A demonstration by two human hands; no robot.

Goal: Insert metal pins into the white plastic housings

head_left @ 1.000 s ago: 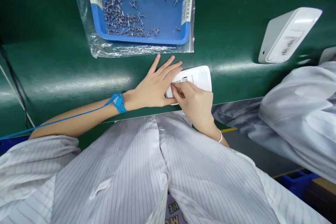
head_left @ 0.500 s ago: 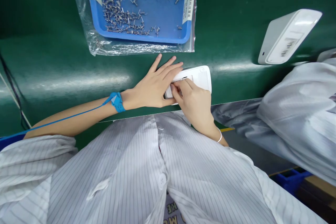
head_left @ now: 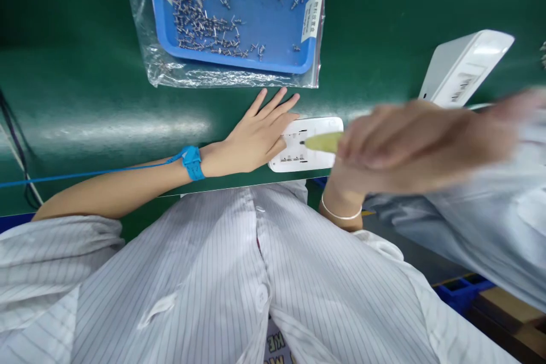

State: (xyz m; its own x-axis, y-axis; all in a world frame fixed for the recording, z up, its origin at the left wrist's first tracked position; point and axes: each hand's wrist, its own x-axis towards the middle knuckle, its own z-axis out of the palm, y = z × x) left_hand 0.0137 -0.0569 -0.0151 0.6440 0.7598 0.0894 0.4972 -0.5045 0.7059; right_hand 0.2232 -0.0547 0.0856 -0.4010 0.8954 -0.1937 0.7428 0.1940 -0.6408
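Note:
My left hand (head_left: 256, 139), a blue wrist strap (head_left: 193, 163) at its wrist, lies flat with fingers spread, its thumb side against the left end of a white plastic housing (head_left: 315, 166). Small slots and printed marks show on the housing. My right hand (head_left: 347, 176) is just right of the housing, a thin bracelet (head_left: 341, 214) at its wrist. Its fingers are hidden behind another person's blurred hand (head_left: 409, 142), which reaches in from the right. Over the housing, a yellow pointed piece (head_left: 324, 141) extends left from these hands; whose it is I cannot tell.
A blue tray (head_left: 256, 11) holding many small metal parts (head_left: 205, 25) sits on a clear plastic bag (head_left: 230, 78) at the back. To the right stands a white device (head_left: 464, 68) on the green table (head_left: 384, 23). A co-worker's sleeve (head_left: 460, 216) is close on the right.
My right hand has moved right, off the housing. Another person's hand has come in from the right, and the yellow piece now shows. My left hand stays on the housing's left end.

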